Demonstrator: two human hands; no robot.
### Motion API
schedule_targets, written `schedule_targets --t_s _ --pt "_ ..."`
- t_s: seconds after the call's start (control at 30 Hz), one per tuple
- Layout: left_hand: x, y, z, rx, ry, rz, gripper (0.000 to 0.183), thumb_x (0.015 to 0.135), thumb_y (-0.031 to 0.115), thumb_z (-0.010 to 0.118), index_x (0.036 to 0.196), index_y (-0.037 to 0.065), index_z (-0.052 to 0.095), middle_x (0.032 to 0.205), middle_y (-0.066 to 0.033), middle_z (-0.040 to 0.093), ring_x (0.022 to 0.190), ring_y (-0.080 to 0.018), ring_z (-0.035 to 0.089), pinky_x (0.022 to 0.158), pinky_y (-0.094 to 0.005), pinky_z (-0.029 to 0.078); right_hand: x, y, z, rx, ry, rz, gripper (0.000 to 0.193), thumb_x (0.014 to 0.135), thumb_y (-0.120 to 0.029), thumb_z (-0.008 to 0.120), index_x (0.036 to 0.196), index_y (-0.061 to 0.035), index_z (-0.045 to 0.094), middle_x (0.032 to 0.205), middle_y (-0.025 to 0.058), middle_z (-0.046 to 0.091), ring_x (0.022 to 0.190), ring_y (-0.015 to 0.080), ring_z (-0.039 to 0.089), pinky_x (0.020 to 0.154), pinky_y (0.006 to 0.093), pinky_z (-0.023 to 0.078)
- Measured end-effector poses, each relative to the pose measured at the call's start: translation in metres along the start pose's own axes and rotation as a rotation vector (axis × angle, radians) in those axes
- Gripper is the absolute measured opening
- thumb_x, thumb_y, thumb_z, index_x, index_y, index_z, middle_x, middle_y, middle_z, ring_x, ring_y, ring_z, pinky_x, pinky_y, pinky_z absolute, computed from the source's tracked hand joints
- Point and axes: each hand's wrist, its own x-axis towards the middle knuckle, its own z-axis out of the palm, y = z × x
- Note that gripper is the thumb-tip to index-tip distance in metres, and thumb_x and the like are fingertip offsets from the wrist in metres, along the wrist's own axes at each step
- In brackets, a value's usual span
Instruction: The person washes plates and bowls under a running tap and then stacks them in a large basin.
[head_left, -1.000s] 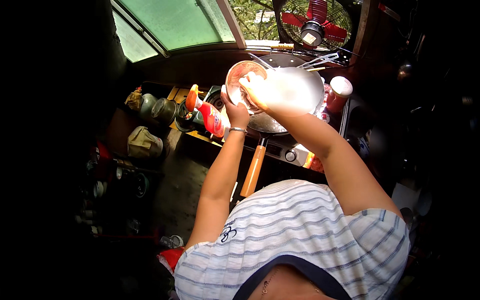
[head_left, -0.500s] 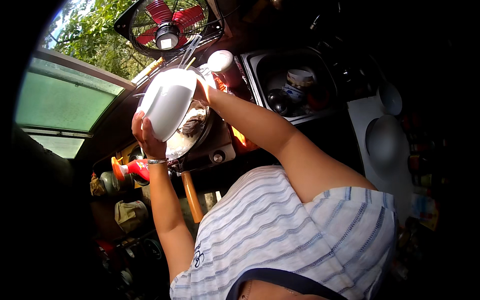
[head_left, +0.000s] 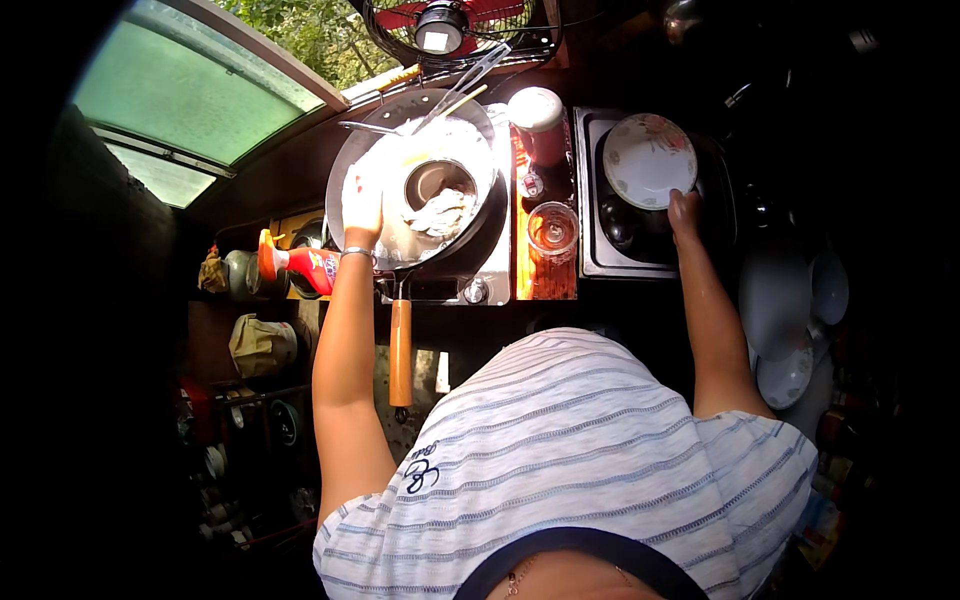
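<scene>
Over the sink at the right, my right hand (head_left: 683, 212) is closed on the near edge of a white plate (head_left: 648, 160) with a floral pattern. My left hand (head_left: 362, 208) is over the left side of a dark pan (head_left: 345, 150) on the stove. Strong sunlight washes out its fingers, so whether they grip anything is unclear. Within the pan lies a glaring white mass, with a round dark-edged hollow and whitish food (head_left: 440, 212) in it. Metal tongs (head_left: 478, 82) lean on the pan's far rim, and its wooden handle (head_left: 400, 350) points toward me.
Between stove and sink (head_left: 590, 225) stand a pink lidded container (head_left: 540, 125) and a clear cup (head_left: 553, 230). A red spray bottle (head_left: 315, 268) is left of the pan. A fan (head_left: 445, 25) hangs at the window. More dishes (head_left: 785, 375) lie at the right.
Both hands held a white dish tilted over the pan. My right hand has moved right to the sink with a plate; my left hand has lowered to the pan's left side.
</scene>
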Motion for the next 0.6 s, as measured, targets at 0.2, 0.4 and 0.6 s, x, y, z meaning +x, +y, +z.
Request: schedule_targets --t_s 0.2,0.4,0.6 --pt "-0.011 0.033 0.026 -0.467 -0.186 -0.765 0.031 0.079 0.032 0.059 0.091 0.004 0.057 0.069 -0.0042 0.053 0.06 -0.0129 0.053 0.046 -0.025 0.046 0.037 0.008 0.015 0.084 -0.222 0.416 0.035 0.075 -0.013 0.042 0.105 -0.0019 0.054 0.081 0.0153 0.061 0.057 0.0256 0.06 0.041 0.0338 0.049" --pt "-0.009 0.04 0.042 -0.417 -0.461 -0.982 0.025 0.08 0.035 0.055 0.076 0.01 0.054 0.059 0.0012 0.046 0.047 -0.0097 0.045 0.041 -0.0229 0.041 0.062 0.022 0.044 -0.062 -0.337 0.39 0.038 0.079 -0.028 0.051 0.103 0.0019 0.053 0.072 0.0171 0.061 0.047 0.0267 0.059 0.036 0.034 0.046" --pt "-0.015 0.034 0.038 -0.467 -0.298 -0.896 0.02 0.079 0.027 0.054 0.07 0.009 0.053 0.062 -0.0025 0.047 0.052 -0.0142 0.046 0.046 -0.0298 0.045 0.007 -0.097 0.015 -0.639 -0.636 -0.032 0.037 0.079 -0.032 0.058 0.086 0.0045 0.058 0.058 0.0119 0.058 0.048 0.0196 0.059 0.043 0.0271 0.044"
